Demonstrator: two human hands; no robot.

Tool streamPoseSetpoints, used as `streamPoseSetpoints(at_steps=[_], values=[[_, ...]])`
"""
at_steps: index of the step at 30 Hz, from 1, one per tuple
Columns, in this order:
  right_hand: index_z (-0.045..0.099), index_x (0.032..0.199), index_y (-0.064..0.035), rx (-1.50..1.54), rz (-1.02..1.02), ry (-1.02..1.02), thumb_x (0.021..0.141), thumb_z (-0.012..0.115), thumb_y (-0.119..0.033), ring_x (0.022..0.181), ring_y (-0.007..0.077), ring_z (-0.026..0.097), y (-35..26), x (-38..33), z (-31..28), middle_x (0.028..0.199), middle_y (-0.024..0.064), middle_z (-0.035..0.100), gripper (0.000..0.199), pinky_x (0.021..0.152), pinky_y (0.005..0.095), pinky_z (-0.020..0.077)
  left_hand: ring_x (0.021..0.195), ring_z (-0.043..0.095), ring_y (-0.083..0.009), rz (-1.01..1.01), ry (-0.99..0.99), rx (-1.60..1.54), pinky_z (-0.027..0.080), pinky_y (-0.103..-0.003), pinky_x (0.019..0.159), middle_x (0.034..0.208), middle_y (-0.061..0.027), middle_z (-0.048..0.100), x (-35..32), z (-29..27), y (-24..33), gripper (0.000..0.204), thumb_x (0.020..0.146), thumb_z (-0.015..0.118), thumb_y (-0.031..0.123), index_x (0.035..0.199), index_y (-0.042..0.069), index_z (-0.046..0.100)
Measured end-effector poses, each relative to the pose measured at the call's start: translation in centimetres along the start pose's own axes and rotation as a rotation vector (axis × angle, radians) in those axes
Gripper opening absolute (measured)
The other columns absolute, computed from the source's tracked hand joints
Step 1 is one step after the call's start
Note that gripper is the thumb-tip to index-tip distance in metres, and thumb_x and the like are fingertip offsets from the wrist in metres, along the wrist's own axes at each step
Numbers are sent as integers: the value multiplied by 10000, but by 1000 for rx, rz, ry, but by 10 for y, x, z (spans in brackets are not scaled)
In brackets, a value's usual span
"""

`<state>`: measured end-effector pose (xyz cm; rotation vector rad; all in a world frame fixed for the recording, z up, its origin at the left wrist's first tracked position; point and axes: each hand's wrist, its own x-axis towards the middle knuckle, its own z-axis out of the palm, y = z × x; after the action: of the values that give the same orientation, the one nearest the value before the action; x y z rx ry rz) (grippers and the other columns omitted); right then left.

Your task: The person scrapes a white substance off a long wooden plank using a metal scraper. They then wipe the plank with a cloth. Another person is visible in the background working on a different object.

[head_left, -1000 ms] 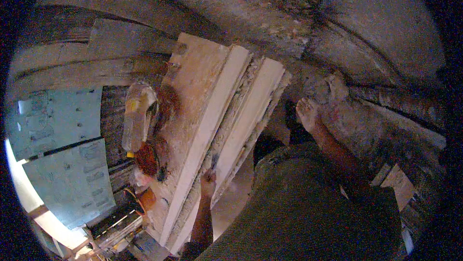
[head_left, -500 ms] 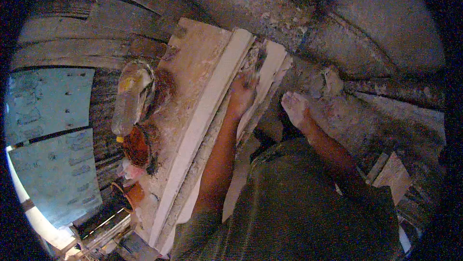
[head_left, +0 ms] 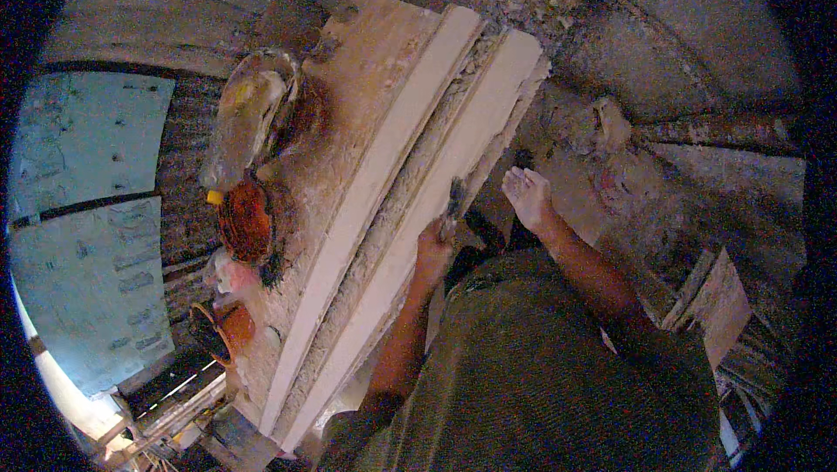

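Observation:
My left hand is closed round a small brush, its dark, bristle-like end pointing away from me. The brush is over the near edge of a long pale moulded strip. Beside that strip runs a second pale strip, parallel to it, with a rough, crumb-filled groove between them. Both lie slanting across a worn wooden board. To the right of the strips, my right hand, whitened with dust, hangs in the air with its fingers extended and nothing seen in it.
Along the board's left side stand a clear plastic bottle with a yellow cap, a reddish-brown bowl, a crumpled pinkish bag and an orange-brown container. Pale blue panels are at far left. Flat boards lean at right.
My left hand with the brush has drawn back toward me, from the groove to the nearer strip's edge. The view has shifted; my right hand stays raised much as before.

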<state>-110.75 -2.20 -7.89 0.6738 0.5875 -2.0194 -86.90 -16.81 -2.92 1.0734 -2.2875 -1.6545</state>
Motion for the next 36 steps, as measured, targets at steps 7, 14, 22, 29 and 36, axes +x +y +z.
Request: streamPoseSetpoints(at_steps=[7, 14, 22, 29, 36], values=[[636, 1114, -33, -6, -66, 82, 981, 609, -227, 1132, 310, 636, 10, 0, 5, 1165, 107, 674, 237, 1061, 482, 498, 973, 709, -441, -118, -56, 116, 539, -521, 813, 1069, -303, 712, 82, 41, 66, 358, 941, 644, 213, 1197, -37, 650], [628, 1178, -15, -56, -81, 76, 1016, 540, -271, 1163, 312, 625, 3, 28, 8, 1230, 123, 670, 315, 1079, 469, 484, 1044, 681, -476, -278, -4, 36, 535, -514, 892, 1075, -301, 710, 74, 47, 42, 379, 937, 633, 233, 1202, -37, 662], [542, 1317, -70, -213, -189, 135, 1013, 541, -341, 1226, 350, 598, -6, 63, 3, 1356, 148, 608, 407, 1083, 538, 464, 1011, 698, -452, -107, -100, 126, 545, -481, 901, 1046, -267, 729, 117, 55, 72, 384, 954, 628, 254, 1199, -38, 676], [515, 1270, -89, -180, -254, -63, 1006, 563, -355, 1174, 360, 596, -23, 95, -23, 1326, 134, 572, 378, 1078, 578, 476, 886, 683, -239, 75, 6, 81, 548, -385, 825, 950, -133, 752, 110, 62, 57, 264, 981, 659, 220, 1095, -11, 713], [512, 1239, -81, -67, -271, 61, 1014, 550, -334, 1200, 350, 588, -35, 91, -2, 1297, 119, 590, 341, 1105, 567, 472, 989, 707, -435, 4, -36, 40, 540, -473, 872, 1047, -301, 712, 116, 55, 86, 321, 932, 618, 132, 1204, -32, 664]])
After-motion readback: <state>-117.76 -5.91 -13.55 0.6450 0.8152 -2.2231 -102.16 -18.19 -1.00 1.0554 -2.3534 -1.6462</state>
